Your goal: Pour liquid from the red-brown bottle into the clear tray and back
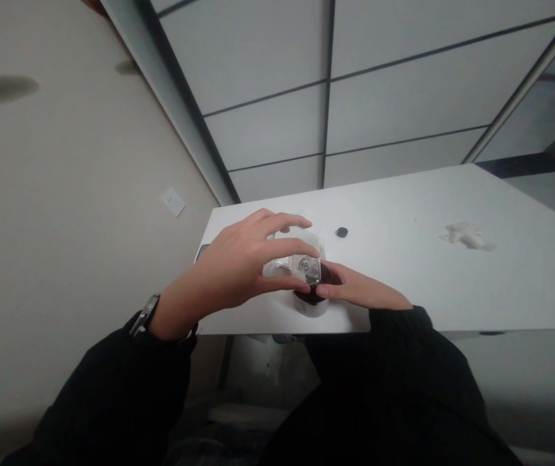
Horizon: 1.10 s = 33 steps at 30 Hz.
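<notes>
Transparent piece (310, 268) sits between the thumb and index finger of the left hand (241, 257), pinched at its edges, over a dark round container (310, 298) on the white table (403, 285); other left fingers spread beyond it. The right hand (367, 288) curls around the container's right side, fingers partly hidden

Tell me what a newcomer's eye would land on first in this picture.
Probably the left hand, curled around a clear object near the front of the white table, and the right hand holding a dark round vessel there. Next, a small dark disc beyond them and a crumpled white wad farther right stand out.
</notes>
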### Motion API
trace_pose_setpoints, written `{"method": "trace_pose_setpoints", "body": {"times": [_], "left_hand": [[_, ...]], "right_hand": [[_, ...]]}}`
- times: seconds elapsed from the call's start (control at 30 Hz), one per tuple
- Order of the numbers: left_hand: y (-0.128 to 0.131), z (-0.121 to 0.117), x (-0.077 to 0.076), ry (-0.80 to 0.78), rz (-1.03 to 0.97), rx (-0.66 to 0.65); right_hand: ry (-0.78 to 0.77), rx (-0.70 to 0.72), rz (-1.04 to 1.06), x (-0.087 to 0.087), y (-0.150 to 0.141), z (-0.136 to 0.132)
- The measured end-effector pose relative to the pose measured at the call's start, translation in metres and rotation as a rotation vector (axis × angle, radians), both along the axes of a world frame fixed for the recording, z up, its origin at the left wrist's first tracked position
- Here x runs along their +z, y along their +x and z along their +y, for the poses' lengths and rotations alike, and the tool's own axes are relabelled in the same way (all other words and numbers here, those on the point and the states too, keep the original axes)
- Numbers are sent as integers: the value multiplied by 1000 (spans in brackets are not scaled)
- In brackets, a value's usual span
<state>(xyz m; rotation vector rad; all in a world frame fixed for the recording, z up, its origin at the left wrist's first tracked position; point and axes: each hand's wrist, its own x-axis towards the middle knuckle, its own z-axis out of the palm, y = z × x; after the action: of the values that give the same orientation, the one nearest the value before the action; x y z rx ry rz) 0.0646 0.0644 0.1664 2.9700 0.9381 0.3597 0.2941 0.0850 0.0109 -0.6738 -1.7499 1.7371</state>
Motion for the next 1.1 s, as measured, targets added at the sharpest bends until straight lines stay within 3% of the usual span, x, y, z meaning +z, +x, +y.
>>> {"method": "trace_pose_setpoints", "body": {"times": [0.33, 0.73, 1.1], "left_hand": [[-6, 0, -4, -95, -69, 41], [-21, -6, -27, -193, -273, 103], [-38, -8, -47, -237, -331, 113]], "right_hand": [[-7, 3, -2, 0, 0, 0], [-10, 33, -7, -2, 2, 2], [-20, 23, -5, -4, 2, 2]]}}
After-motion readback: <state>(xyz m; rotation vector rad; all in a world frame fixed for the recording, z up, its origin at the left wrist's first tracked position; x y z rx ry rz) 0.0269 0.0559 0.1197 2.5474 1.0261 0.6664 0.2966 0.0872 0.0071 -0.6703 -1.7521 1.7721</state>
